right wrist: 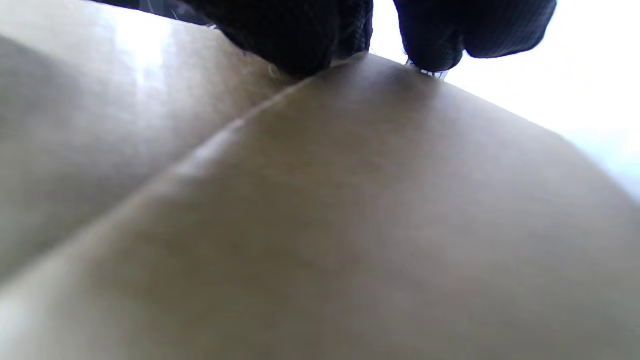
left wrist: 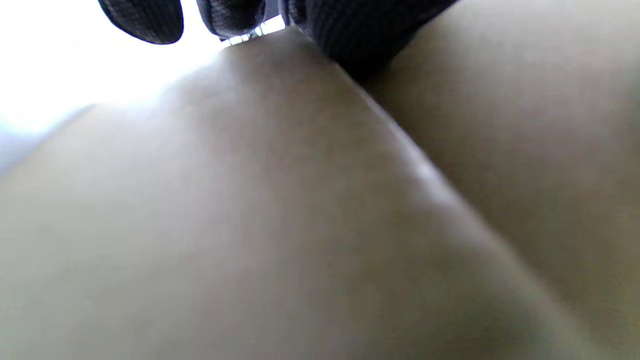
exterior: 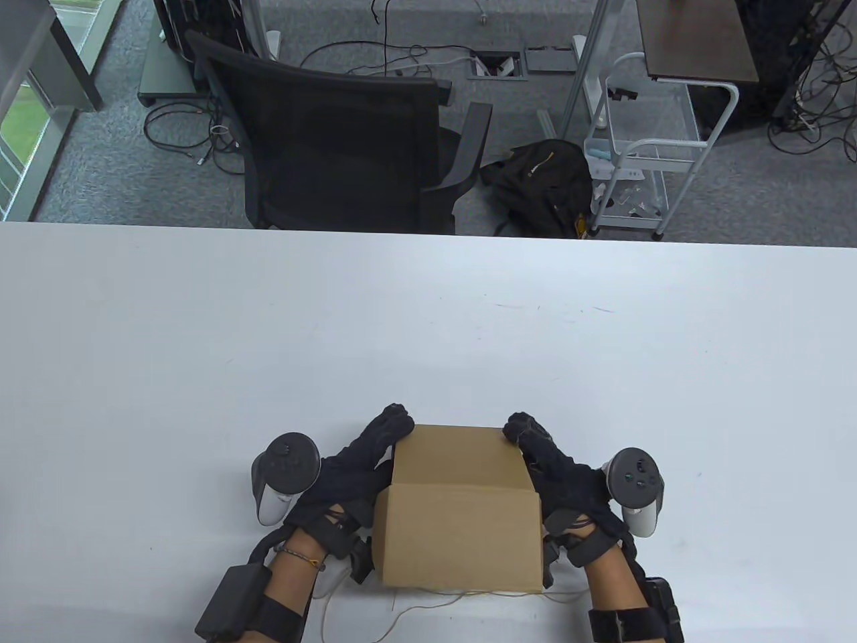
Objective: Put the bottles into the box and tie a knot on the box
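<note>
A closed brown cardboard box (exterior: 462,509) stands near the table's front edge, tipped up towards me. My left hand (exterior: 361,469) grips its left side, the fingertips (exterior: 396,420) hooked over the far left corner. My right hand (exterior: 559,472) grips the right side, with fingertips (exterior: 519,429) curled over the far right corner. A thin tan string (exterior: 428,601) lies loose on the table in front of the box. In both wrist views the box (left wrist: 300,225) (right wrist: 350,225) fills the frame, blurred, with gloved fingertips (left wrist: 145,20) (right wrist: 475,30) at its top edge. No bottles are in sight.
The white table (exterior: 428,321) stretches wide beyond the box. Past its far edge stand a black office chair (exterior: 335,147), a black backpack (exterior: 542,181) on the floor and a white wire cart (exterior: 643,154).
</note>
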Demonstrator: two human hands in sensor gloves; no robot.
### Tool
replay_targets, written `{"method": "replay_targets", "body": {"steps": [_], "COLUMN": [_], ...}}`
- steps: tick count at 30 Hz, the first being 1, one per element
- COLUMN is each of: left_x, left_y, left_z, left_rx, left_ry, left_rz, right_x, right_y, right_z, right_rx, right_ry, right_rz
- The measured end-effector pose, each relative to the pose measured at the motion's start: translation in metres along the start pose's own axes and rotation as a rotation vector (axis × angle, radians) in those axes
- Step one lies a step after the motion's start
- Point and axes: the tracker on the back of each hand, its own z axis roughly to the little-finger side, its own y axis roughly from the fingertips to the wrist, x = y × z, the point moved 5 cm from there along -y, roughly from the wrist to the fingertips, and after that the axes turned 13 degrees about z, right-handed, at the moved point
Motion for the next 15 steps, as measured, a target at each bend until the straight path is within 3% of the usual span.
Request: {"method": "replay_targets", "body": {"steps": [3,8,12,15], "left_x": [-0.004,-0.020,-0.023,-0.017], "left_y": [0.007,0.024,0.034,0.034], "left_z": [0.004,0.009,0.013,0.011], "left_rx": [-0.023,-0.114,-0.150,-0.122], "left_ry": [0.038,0.034,0.168,0.245], "left_rz": [-0.004,-0.109,-0.033,0.076], "right_x": [0.006,0.025,0.039,0.033], "right_y": [0.003,0.009,0.017,0.022], "right_z": [-0.001,-0.006,-0.008,-0.007], "right_rx": [-0.010,-0.046,-0.107,-0.181], "right_ry": [0.036,0.021,0.000,-0.079], "right_rz": [0.022,0.085,0.125,0.047]}}
